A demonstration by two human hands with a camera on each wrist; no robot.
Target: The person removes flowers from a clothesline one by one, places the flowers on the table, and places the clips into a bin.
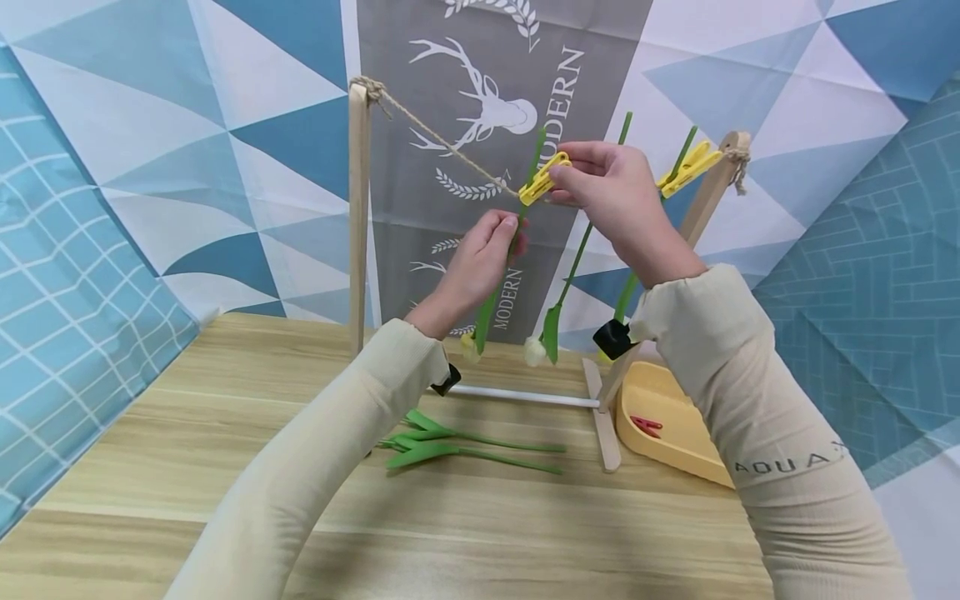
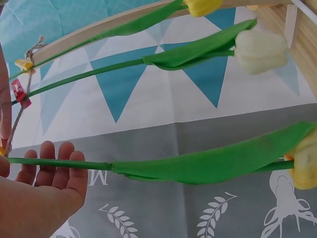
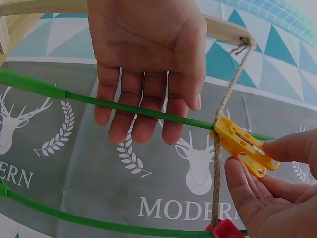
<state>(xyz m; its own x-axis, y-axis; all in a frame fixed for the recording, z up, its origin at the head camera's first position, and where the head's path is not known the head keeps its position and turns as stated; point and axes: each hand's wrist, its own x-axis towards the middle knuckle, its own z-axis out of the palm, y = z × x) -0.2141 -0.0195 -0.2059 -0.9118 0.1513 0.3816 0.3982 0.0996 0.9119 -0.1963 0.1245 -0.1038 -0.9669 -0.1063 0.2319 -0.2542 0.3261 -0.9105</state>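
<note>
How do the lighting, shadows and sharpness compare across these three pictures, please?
Head view: bright, with soft shadows on the table; left wrist view: dimmer, the nearest tulip clear but cropped at the right edge; right wrist view: also dimmer, the yellow clip fairly sharp.

A patterned wall (image 1: 288, 117) (1 grey panel (image 1: 420, 183)) backs the wood-grain table (image 1: 600, 517).

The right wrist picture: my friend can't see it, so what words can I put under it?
A right hand pinches a yellow clip where a green stem crosses a rope; the stem also crosses the fingers of the left hand. Below are a red clip and a second stem, before grey cloth printed with deer and MODERN.
</note>
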